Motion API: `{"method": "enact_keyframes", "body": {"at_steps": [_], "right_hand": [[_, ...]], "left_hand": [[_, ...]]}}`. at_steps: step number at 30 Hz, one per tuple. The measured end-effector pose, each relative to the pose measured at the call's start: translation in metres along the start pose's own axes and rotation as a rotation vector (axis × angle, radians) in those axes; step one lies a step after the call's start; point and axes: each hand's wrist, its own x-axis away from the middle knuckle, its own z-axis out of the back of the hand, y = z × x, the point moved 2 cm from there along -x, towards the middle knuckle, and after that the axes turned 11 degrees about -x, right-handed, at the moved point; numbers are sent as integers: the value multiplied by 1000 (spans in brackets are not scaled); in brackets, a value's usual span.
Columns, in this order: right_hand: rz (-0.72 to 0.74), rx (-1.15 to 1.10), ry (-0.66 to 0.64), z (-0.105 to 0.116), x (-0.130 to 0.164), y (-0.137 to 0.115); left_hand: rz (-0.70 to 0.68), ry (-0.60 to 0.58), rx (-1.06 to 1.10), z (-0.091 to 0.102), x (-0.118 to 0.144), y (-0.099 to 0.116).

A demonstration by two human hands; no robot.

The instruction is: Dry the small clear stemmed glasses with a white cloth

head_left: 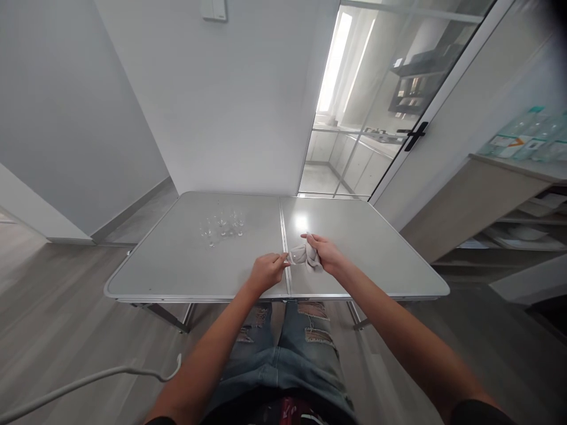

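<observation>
Pinching the near-left end of a clear glass between thumb and fingers, the left hand shows in the head view, just left of the metal seam that divides the grey worktop. The right hand has its fingers closed on a whitish cloth, which is bunched against the other end of the glass and hangs down a little below it. The glass lies tilted on its side between the two hands, above the worktop near its front edge; whether the cloth is inside it or only around it, I cannot tell.

On the left half of the worktop, well apart from the hands, several small clear glasses stand in a loose group. A bright reflection shines on the surface just beyond the right hand. Behind the worktop are a pale wall and, to the right, a glazed door with a black handle. Farther right, clear bottles stand on a shelf unit. A pale hose crosses the lower left, over the wood-look floor.
</observation>
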Motion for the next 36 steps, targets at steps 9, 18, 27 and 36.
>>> {"method": "enact_keyframes", "body": {"at_steps": [9, 18, 27, 36], "right_hand": [[396, 666, -696, 9, 19, -39], [745, 819, -714, 18, 10, -12], [151, 196, -447, 1, 19, -16], [-232, -75, -157, -2, 11, -10]], "left_hand": [[309, -214, 703, 31, -13, -11], [654, -776, 1456, 22, -7, -20], [197, -202, 529, 16, -8, -14], [-235, 162, -135, 2, 9, -11]]}}
